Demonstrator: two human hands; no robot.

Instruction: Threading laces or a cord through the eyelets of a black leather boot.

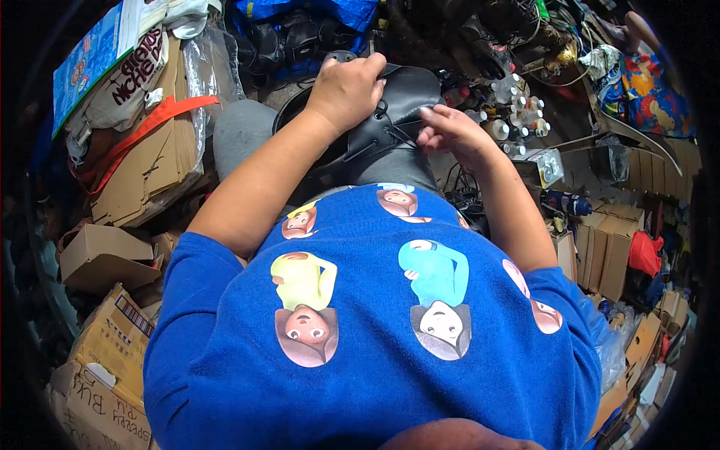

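- Head view, far left: flattened cardboard boxes (146, 161) stacked on edge, an orange strap (142, 127) across them; a printed sack (124, 79) on top.
- Lower left: more brown cartons (105, 259) piled on the floor.
- Left hand (346, 88): fingers curled shut, gripping the upper edge of a black lace-up shoe (401, 105), pressing it down.
- Black lace-up shoe: rests on the person's lap, over grey trousers (244, 135), between both hands.
- Right hand (450, 131): fingertips pinched together on a thin black lace (401, 135) at the shoe's eyelets.
- Right of the hands: small white bottles (514, 124) clustered together.
- Far right: brown boxes (607, 244), a red bag (645, 253).
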